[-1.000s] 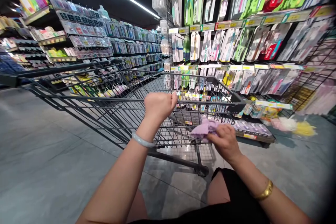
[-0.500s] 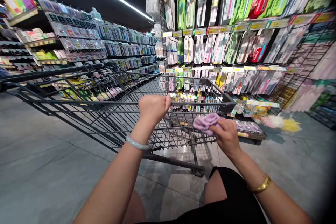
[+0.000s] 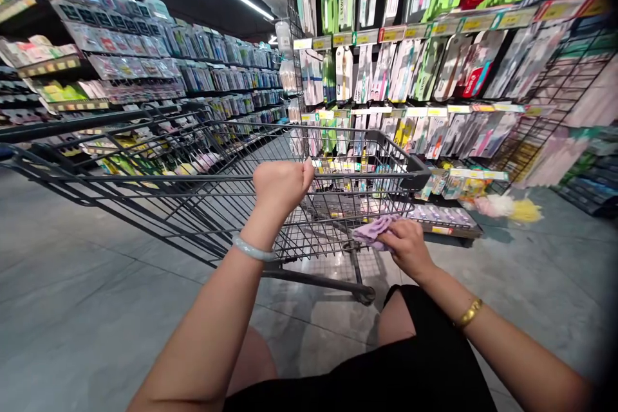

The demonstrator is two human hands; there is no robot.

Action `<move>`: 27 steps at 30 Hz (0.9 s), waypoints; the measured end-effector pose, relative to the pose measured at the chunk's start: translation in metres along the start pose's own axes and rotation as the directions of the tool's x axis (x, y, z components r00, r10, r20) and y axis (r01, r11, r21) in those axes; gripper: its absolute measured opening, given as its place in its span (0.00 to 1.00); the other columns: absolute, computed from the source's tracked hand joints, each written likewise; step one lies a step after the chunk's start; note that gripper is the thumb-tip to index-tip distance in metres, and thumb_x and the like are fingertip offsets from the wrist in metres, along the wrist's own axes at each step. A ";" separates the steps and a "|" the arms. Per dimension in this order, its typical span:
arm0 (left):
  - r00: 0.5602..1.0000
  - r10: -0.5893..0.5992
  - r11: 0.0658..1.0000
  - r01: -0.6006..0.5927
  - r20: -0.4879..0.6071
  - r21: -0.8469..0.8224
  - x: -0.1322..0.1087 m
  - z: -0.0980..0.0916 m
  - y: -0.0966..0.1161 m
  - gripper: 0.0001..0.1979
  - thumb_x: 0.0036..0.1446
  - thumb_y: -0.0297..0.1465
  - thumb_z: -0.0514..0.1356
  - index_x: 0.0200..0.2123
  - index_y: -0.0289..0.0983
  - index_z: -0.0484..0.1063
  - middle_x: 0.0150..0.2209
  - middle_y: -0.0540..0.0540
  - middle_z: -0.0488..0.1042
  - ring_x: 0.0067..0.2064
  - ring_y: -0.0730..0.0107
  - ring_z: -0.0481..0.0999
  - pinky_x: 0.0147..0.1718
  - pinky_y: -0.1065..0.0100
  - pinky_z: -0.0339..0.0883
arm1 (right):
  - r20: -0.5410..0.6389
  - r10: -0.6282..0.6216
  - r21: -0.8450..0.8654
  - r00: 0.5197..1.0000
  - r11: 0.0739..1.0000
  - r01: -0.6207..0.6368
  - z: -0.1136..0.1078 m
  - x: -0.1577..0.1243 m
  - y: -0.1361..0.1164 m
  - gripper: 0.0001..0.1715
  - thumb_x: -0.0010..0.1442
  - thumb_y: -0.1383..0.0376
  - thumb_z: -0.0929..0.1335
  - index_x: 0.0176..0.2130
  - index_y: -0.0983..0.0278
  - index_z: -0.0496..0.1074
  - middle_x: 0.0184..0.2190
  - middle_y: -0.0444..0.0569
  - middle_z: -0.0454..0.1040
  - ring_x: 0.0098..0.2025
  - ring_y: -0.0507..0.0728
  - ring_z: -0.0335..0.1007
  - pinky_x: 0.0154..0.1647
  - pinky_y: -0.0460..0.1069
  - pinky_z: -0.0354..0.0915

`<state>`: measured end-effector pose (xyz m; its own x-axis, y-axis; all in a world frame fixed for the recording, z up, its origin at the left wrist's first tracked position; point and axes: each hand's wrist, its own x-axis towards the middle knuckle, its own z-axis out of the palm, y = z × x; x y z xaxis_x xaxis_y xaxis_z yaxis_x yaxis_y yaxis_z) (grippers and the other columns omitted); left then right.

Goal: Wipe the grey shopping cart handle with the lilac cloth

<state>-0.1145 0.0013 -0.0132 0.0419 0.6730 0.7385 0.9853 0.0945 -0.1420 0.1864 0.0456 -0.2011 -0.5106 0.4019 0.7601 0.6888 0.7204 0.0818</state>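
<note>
1. Left shelves (image 3: 120,58): rows of small glossy packets, blurred. They sit a bit further left in view than half a second ago.
2. Floor (image 3: 72,309): large smooth grey tiles, slight sheen.
3. Shopping cart (image 3: 159,193): dark metal wire mesh basket that narrows toward the front. It has a straight round handle bar (image 3: 207,178) across the near end.
4. Left hand (image 3: 281,185): tight fist wrapped round the handle bar near its middle, same hold as before. A pale smooth bangle (image 3: 252,250) is on the wrist.
5. Purple cloth (image 3: 374,232): soft, crumpled, pressed against the cart's rear wire panel below the handle bar. It is lower under the bar and flatter than 0.5 s ago.
6. Right hand (image 3: 408,248): fingers curled over the cloth's near edge, pinching it against the mesh. A gold bracelet (image 3: 468,313) is on the wrist.
7. Right display rack (image 3: 434,71): hanging flat carded packs in green, white and red, with yellow price strips. It sits higher in frame than before.
8. Fluffy puffs (image 3: 524,210): yellow and white, low on the floor-level shelf at far right.
</note>
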 end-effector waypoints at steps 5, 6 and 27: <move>1.000 0.010 1.000 -0.010 0.003 -0.007 -0.001 -0.001 -0.002 0.38 0.70 0.43 0.35 0.24 0.35 0.79 0.21 0.39 0.75 0.26 0.60 0.73 0.26 0.64 0.41 | 0.110 0.075 -0.019 0.991 0.997 -0.074 -0.011 0.014 -0.016 0.13 0.60 0.72 0.68 0.41 0.56 0.78 0.39 0.48 0.73 0.43 0.57 0.62 0.42 0.52 0.50; 1.000 0.009 1.000 -0.009 0.002 -0.011 -0.001 -0.001 -0.003 0.38 0.70 0.44 0.36 0.24 0.35 0.79 0.21 0.39 0.75 0.26 0.60 0.73 0.26 0.64 0.42 | 0.118 0.096 -0.022 0.988 0.995 -0.094 -0.012 0.017 -0.021 0.13 0.60 0.72 0.68 0.40 0.56 0.78 0.38 0.48 0.72 0.42 0.57 0.61 0.40 0.52 0.49; 0.999 0.018 0.995 -0.022 0.048 0.098 -0.013 -0.014 -0.064 0.36 0.69 0.43 0.39 0.20 0.36 0.77 0.22 0.38 0.76 0.27 0.58 0.75 0.26 0.64 0.40 | -0.211 -0.145 0.053 0.967 0.986 0.159 -0.041 0.077 -0.060 0.08 0.63 0.66 0.69 0.41 0.54 0.77 0.41 0.48 0.74 0.43 0.57 0.64 0.46 0.54 0.58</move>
<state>-0.1754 -0.0237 -0.0047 0.0515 0.7087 0.7036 0.9631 0.1512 -0.2228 0.1268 0.0096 -0.1212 -0.4849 0.1650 0.8589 0.5703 0.8042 0.1675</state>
